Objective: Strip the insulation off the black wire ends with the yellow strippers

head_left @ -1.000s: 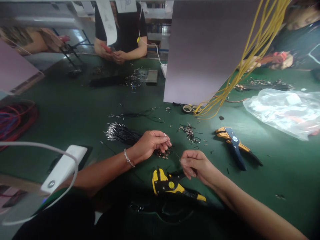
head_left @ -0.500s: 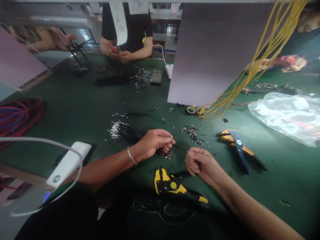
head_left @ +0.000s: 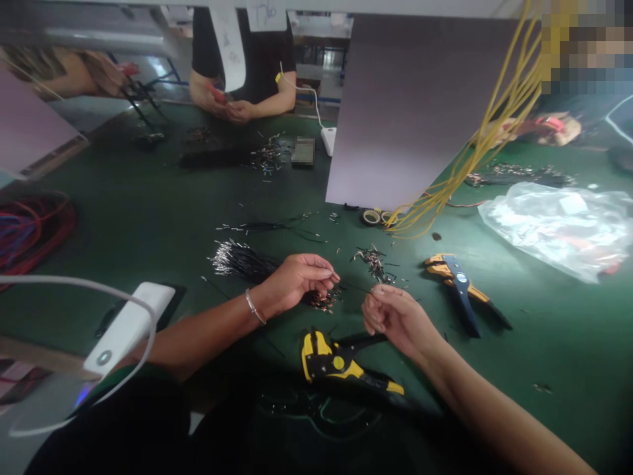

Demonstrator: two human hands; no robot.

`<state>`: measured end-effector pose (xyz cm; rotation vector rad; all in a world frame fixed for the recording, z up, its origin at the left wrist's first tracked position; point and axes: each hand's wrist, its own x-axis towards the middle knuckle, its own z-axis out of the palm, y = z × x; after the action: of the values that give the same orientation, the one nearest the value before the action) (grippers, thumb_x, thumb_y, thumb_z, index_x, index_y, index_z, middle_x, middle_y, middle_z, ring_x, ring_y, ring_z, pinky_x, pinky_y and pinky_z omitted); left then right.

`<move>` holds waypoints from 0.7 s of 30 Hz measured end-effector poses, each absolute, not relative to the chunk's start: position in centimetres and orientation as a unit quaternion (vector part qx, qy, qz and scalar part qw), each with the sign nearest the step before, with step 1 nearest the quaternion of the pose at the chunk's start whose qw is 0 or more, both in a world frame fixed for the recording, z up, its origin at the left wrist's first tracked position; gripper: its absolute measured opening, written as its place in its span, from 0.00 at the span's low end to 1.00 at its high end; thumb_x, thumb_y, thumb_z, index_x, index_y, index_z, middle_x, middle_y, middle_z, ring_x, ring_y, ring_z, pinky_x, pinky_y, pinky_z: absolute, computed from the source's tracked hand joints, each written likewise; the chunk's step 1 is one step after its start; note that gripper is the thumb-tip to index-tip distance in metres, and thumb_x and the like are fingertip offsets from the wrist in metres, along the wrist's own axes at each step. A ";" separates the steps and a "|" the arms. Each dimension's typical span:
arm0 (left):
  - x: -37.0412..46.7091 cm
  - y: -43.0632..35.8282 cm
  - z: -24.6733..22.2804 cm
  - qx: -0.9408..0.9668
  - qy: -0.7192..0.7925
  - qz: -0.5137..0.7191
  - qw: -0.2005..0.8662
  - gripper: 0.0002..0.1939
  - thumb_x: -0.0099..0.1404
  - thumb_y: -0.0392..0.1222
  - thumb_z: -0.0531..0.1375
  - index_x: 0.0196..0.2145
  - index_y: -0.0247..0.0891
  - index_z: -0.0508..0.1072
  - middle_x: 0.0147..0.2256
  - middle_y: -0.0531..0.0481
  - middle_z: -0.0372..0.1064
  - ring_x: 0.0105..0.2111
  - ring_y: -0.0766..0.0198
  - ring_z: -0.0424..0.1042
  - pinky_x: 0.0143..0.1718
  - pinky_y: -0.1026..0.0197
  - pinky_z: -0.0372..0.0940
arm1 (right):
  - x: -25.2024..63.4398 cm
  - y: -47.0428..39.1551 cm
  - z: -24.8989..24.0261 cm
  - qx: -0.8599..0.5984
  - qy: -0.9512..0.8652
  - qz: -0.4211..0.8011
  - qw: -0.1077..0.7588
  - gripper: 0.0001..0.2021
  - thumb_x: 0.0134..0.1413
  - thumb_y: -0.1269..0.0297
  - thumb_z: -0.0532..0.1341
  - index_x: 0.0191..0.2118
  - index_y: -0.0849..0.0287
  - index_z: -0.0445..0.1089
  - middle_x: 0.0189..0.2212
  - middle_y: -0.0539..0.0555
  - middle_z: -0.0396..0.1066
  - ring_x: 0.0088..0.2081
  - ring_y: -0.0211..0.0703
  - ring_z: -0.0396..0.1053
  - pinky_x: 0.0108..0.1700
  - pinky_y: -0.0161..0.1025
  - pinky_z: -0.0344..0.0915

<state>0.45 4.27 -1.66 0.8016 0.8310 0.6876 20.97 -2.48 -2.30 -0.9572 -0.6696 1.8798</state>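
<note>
A thin black wire (head_left: 355,286) stretches between my two hands. One end is pinched in the fingertips of my left hand (head_left: 305,280), which is over a bundle of black wires (head_left: 250,261) with bright tips at its left and copper ends at its right. My right hand (head_left: 388,311) pinches the other end between thumb and forefinger. Just below, a yellow and black wire stripper (head_left: 341,363) lies on the green table mat (head_left: 163,198). Short wire offcuts (head_left: 374,262) are scattered above my right hand.
To the right lie a blue and orange wire stripper (head_left: 459,284) and a clear plastic bag (head_left: 558,231). Yellow wires (head_left: 487,152) hang beside a grey panel (head_left: 395,105). A white device (head_left: 131,326) with a cable sits left. Across the table, a person's hands (head_left: 237,111) hold something red.
The whole view has shifted slightly, so most things sit a little further left. Both hands keep their pinch on the wire, almost unmoved over the table.
</note>
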 end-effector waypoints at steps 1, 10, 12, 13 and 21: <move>0.4 4.3 -1.6 0.373 0.386 0.319 0.781 0.06 0.53 0.32 0.66 0.29 0.29 0.72 0.31 0.43 0.75 0.26 0.68 0.71 0.28 0.64 0.66 | 21.0 -2.5 -2.3 -0.389 -0.269 0.758 0.449 0.13 0.49 0.60 0.65 0.21 0.60 0.69 0.13 0.47 0.63 0.14 0.34 0.57 0.20 0.37 0.61; 0.1 4.7 -1.1 0.393 0.388 0.361 0.752 0.03 0.53 0.31 0.63 0.29 0.30 0.73 0.34 0.42 0.75 0.31 0.66 0.73 0.28 0.66 0.64 | 21.0 -2.6 -2.5 -0.425 -0.303 0.713 0.469 0.12 0.44 0.58 0.70 0.22 0.59 0.72 0.16 0.48 0.69 0.15 0.34 0.60 0.21 0.36 0.65; -0.1 4.8 -0.6 0.399 0.389 0.385 0.736 0.03 0.52 0.29 0.62 0.27 0.30 0.72 0.36 0.41 0.76 0.34 0.63 0.74 0.27 0.67 0.63 | 21.0 -2.7 -2.6 -0.434 -0.314 0.700 0.472 0.12 0.44 0.57 0.70 0.23 0.60 0.72 0.16 0.48 0.70 0.15 0.34 0.61 0.21 0.36 0.65; -0.1 4.9 -0.4 0.402 0.386 0.391 0.732 0.02 0.52 0.29 0.62 0.27 0.31 0.72 0.36 0.41 0.76 0.34 0.62 0.75 0.26 0.67 0.62 | 20.9 -2.7 -2.6 -0.437 -0.320 0.695 0.473 0.12 0.44 0.57 0.70 0.23 0.60 0.72 0.16 0.48 0.70 0.15 0.34 0.61 0.21 0.35 0.65; 0.9 3.3 0.7 0.417 0.369 0.288 0.779 0.03 0.51 0.31 0.62 0.26 0.31 0.71 0.28 0.46 0.73 0.20 0.71 0.68 0.17 0.69 0.58 | 20.4 -3.0 -2.9 -0.449 -0.367 0.668 0.466 0.14 0.47 0.56 0.69 0.22 0.61 0.72 0.16 0.49 0.70 0.16 0.34 0.63 0.21 0.34 0.63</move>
<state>0.95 3.34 0.65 0.9021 0.7974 0.6225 20.45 -3.01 -2.86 -1.1032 -0.9020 1.6398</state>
